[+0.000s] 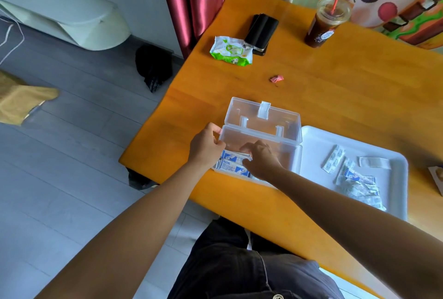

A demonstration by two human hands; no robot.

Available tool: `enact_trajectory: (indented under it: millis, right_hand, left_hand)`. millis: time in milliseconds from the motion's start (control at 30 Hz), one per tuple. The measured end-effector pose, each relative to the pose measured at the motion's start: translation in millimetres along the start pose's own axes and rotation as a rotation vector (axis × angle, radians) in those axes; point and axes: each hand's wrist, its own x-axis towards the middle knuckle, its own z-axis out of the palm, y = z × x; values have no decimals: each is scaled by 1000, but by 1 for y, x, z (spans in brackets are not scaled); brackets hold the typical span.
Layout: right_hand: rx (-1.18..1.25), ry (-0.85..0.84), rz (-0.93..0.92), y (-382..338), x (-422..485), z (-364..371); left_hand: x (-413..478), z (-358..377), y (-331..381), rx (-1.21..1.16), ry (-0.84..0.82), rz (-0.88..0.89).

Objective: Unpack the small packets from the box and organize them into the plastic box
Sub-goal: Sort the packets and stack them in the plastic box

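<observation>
A clear plastic box point(291, 155) stands open on the orange table, its lid point(263, 119) tipped back. My left hand point(206, 147) grips the box's left wall. Inside the box, my right hand point(261, 158) presses on blue-and-white small packets point(231, 163) stacked at the left end. To the right, a white tray point(318, 140) holds several more loose packets point(354, 178) and strips point(333, 161).
At the far side of the table point(335, 78) lie a green wipes pack point(230, 51), a black phone point(261, 30), an iced drink cup with a straw point(326, 23) and a small red wrapper point(276, 79). The table's left edge drops to a grey floor.
</observation>
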Motion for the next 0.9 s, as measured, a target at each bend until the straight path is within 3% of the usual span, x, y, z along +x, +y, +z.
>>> enact_trajectory:
  millis: [67,133,433,600,700,800,900]
  right_hand:
    - [-8,14,-100,-3,-2,2]
    - [10,-78,-151,-6,-2,7]
    - [175,-240,-158,-16,2,10]
    - [255,-210,-205,-11,-6,-13]
    - [326,-146,-255,1,-18,-42]
    - [540,-54,-228,25,-33,-79]
    - [648,117,-139,65,-49,-113]
  left_hand:
    - [-1,0,1,3,8,-2]
    - [-1,1,0,5,19,0]
    - [-4,0,1,19,31,10]
    - [-6,-2,6,57,61,30]
    - [-7,-5,18,60,210,75]
    - [-6,1,43,19,342,221]
    - [-7,24,82,-7,348,396]
